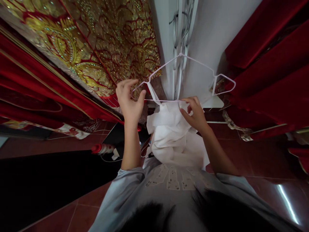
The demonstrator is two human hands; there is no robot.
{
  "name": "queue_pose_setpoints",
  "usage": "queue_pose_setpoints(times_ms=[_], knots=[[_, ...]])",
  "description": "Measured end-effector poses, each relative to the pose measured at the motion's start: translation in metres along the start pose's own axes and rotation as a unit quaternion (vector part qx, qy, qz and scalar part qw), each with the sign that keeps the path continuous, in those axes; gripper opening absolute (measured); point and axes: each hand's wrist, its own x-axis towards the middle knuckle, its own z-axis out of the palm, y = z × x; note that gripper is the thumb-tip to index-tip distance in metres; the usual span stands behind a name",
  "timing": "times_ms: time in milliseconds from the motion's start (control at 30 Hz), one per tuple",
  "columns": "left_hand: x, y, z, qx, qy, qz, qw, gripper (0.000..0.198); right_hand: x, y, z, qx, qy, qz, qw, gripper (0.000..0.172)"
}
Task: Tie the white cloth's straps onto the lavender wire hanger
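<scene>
White, soft-looking cloth (175, 138) lies bunched below the bottom bar of a pink hanger (180, 54), between the forearms, with a strap (154, 93) running up to the hanger's left notch. Good handling means keeping that strap flat and untwisted, the bar level and the folds loose. The left hand (130, 101) has its fingers spread around the hanger's left end, thumb apart; the right hand (195, 113) bends its fingers at the cloth's top edge, though whether they pinch I cannot tell. Gold-embroidered fabric (125, 38) hangs close on the left, where sequins might snag, and red fabric (272, 71) on the right
</scene>
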Motion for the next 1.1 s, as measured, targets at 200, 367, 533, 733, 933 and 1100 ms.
queue_pose_setpoints(times_ms=[200,367,533,733,933,1100], knots=[[-0.036,0.033,-0.004,-0.09,-0.151,-0.142,0.974,0.042,-0.015,-0.011,0.005,0.049,0.055,-0.009,0.997,0.03],[-0.027,0.05,-0.004,-0.279,-0.195,-0.234,0.911,0.043,-0.013,-0.011,0.007,0.064,0.067,-0.009,0.996,0.028],[-0.008,0.038,-0.026,-0.44,-0.089,-0.323,0.833,0.034,-0.007,-0.003,-0.009,0.052,0.064,-0.017,0.996,0.024],[-0.032,-0.005,-0.03,-0.366,0.116,-0.325,0.864,0.015,-0.009,0.0,-0.015,0.042,0.043,-0.008,0.998,0.027],[-0.06,0.028,0.009,-0.434,-0.01,-0.396,0.809,0.028,-0.012,-0.009,-0.001,0.055,0.017,0.004,0.998,0.035],[-0.05,0.045,0.026,-0.483,-0.005,-0.343,0.806,0.031,-0.009,-0.007,-0.013,0.071,0.016,-0.043,0.996,0.037]])
